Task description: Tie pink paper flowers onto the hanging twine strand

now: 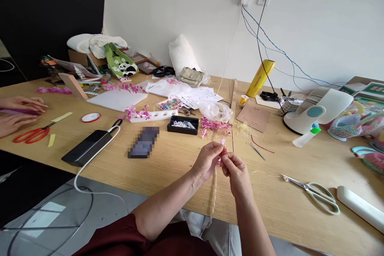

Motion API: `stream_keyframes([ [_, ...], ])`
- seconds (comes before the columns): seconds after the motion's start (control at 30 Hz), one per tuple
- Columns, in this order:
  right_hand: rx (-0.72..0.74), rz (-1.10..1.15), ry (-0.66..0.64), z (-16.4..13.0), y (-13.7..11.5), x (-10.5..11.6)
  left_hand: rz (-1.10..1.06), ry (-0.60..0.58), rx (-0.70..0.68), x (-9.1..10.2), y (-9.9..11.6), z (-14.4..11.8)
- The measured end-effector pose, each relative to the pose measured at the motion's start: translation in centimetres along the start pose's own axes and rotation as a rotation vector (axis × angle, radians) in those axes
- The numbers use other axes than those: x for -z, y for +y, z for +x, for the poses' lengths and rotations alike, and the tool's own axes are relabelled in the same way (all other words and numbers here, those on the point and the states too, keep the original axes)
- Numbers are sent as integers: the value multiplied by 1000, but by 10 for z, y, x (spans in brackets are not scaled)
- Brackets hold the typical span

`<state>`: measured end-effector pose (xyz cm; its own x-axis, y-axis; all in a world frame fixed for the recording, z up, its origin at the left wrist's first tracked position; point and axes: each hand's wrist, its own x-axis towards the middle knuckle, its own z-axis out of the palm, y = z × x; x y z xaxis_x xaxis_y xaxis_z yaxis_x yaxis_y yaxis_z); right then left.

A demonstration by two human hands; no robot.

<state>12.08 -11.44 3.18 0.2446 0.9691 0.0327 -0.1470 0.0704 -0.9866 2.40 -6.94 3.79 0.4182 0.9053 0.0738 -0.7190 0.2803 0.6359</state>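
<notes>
Just above the pale wooden table (168,168), a small pink flower (222,141) on a thin twisted wire stem (214,192) is pinched between the fingertips of the left hand (207,160) and right hand (237,170). Glossy pink blossoms (214,126) are heaped just beyond.

At the centre of the frame your left hand (208,159) and right hand (237,168) meet fingertip to fingertip, pinching a small pink flower (222,141) on a twisted pale cord (214,192) that hangs down over the edge of the wooden table (168,168). Just above your hands lies a heap of pink flowers (214,125) beside a black tray (183,125). Pale green scissors (315,193) lie at lower right. At the left edge, another person's hands (18,114) rest near red scissors (31,134).
</notes>
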Motion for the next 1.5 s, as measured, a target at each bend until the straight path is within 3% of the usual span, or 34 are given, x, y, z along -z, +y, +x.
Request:
stream_keyframes([
  [0.13, 100, -246, 149, 2, -11, 16, 32, -27, -3, 3, 6, 0],
  [0.27, 32, -261, 6, 6, -25, 16, 97, -125, 47, 4, 7, -1],
  [0.37, 50, -327, -71, 11, -29, 14, 151, -131, 65, 5, 8, -2],
  [0.5, 62, -380, -63, 13, -29, 19, 220, -129, 65, 7, 9, -2],
  [0.73, -99, -118, -161, 3, -36, 21, 243, -111, 38, 9, 11, -1],
  [0.9, -74, -180, -167, 5, -33, 16, 294, -128, 41, 9, 11, -1],
  [1.5, 146, -459, -51, 4, -52, 30, 175, 59, 59, 21, 10, 8],
])
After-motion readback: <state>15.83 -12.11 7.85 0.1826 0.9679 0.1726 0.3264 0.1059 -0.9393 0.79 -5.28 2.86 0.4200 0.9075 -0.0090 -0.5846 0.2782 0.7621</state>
